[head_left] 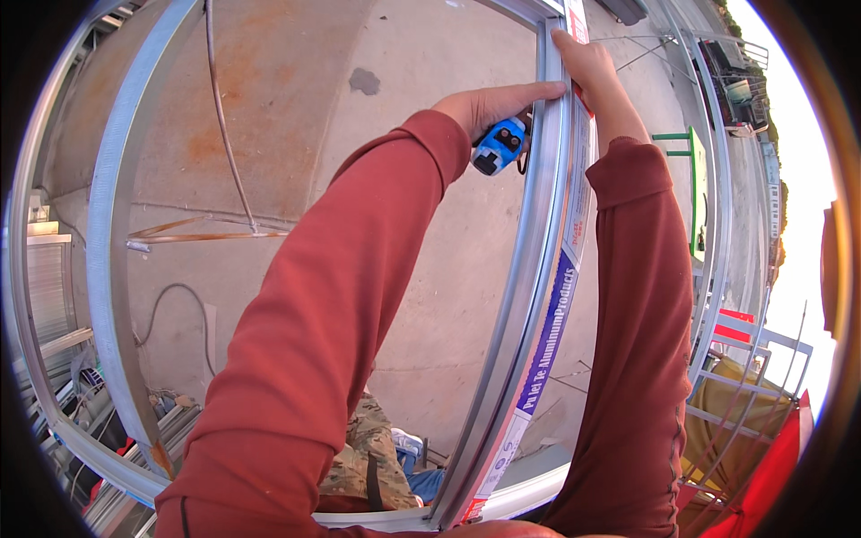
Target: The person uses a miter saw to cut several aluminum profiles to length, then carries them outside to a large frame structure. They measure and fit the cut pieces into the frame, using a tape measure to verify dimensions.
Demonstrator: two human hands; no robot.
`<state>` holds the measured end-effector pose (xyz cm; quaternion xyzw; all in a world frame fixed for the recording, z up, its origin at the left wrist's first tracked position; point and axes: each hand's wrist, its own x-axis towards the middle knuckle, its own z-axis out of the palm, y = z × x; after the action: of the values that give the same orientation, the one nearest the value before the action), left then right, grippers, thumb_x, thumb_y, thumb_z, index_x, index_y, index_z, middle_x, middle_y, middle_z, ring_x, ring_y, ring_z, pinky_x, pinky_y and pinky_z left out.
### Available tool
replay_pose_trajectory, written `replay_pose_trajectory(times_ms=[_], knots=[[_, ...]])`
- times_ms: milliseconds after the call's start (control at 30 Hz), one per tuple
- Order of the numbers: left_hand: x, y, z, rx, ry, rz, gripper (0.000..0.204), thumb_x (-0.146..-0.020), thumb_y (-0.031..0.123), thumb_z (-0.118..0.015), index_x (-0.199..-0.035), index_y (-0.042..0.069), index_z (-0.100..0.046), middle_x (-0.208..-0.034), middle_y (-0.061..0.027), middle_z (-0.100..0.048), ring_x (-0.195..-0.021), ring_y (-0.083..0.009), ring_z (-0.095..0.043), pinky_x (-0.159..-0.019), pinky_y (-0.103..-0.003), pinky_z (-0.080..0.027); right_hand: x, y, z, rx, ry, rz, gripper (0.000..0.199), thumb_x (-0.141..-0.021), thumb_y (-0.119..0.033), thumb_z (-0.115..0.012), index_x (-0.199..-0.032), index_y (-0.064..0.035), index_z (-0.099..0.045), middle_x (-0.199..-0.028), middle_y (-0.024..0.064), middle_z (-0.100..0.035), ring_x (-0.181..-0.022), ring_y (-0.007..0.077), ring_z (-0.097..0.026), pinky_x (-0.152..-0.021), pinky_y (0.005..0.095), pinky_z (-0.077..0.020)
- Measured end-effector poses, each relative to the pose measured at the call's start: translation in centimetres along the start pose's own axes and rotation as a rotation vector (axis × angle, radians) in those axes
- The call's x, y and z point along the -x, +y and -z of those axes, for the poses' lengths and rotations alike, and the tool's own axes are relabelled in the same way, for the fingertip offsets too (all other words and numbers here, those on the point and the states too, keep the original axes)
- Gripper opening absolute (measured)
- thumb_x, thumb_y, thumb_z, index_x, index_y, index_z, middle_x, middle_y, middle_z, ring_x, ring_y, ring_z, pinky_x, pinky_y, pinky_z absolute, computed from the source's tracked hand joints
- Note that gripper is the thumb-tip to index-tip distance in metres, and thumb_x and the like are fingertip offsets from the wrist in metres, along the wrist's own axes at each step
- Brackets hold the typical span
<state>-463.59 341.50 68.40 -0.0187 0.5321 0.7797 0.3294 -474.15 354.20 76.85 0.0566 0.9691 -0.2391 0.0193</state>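
Clenched around a small blue-and-black power tool (499, 145), the left hand (496, 105) presses its outstretched fingertips against the long silver aluminium frame bar (536, 233) with a printed white-and-blue protective strip along its right face. The right hand (587, 61) lies higher on the same bar, fingers laid flat along its edge; whether it wraps the bar or only steadies it cannot be told. The bar's long axis runs from the lower middle of the view up to the top right, bowed by the lens, and the tool sits just left of it, touching or nearly so, below the right hand. The left hand is the nearer one to the tool. Counted: one tool, two hands in red sleeves, one taped bar, one further bare silver frame upright (115, 224) well apart on the left, before a stained concrete wall (296, 108).
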Motion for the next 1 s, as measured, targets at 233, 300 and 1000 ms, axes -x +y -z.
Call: replay_pose_trajectory(times_ms=[233, 300, 1000], knots=[[0.3, 1.0, -1.1, -0.088, 0.008, 0.074, 0.07, -0.072, 0.078, -0.06, -0.086, 0.01, -0.067, -0.072, -0.0057, -0.061, -0.055, -0.011, -0.055, -0.052, -0.024, -0.046, 2.5, 1.0, 0.9, -0.147, 0.018, -0.075, 0.065, -0.082, -0.047, -0.057, -0.108, 0.012, -0.064, -0.094, 0.0231, -0.067, -0.08, 0.0318, -0.066, -0.071, 0.0423, -0.0513], [0.8, 1.2, -0.8, -0.103, 0.049, 0.053, 0.072, -0.077, 0.078, -0.055, -0.087, 0.007, -0.066, -0.071, -0.0055, -0.061, -0.052, -0.011, -0.053, -0.049, -0.024, -0.047, 5.6, 0.9, 0.9, -0.242, -0.016, -0.054, 0.06, -0.084, -0.044, -0.057, -0.108, 0.0108, -0.063, -0.09, 0.0215, -0.067, -0.075, 0.0281, -0.066, -0.068, 0.0412, -0.0513], [-3.9, 3.0, 0.3, -0.118, 0.254, -0.206, 0.087, -0.078, 0.079, -0.053, -0.11, -0.001, -0.065, -0.087, -0.0069, -0.064, -0.068, -0.0105, -0.059, -0.058, -0.024, -0.051, 16.7, 1.3, 1.6, -0.044, 0.016, -0.15, 0.072, -0.079, -0.044, -0.059, -0.119, 0.0148, -0.048, -0.11, 0.0315, -0.061, -0.098, 0.0385, -0.066, -0.086, 0.0426, -0.0519]])
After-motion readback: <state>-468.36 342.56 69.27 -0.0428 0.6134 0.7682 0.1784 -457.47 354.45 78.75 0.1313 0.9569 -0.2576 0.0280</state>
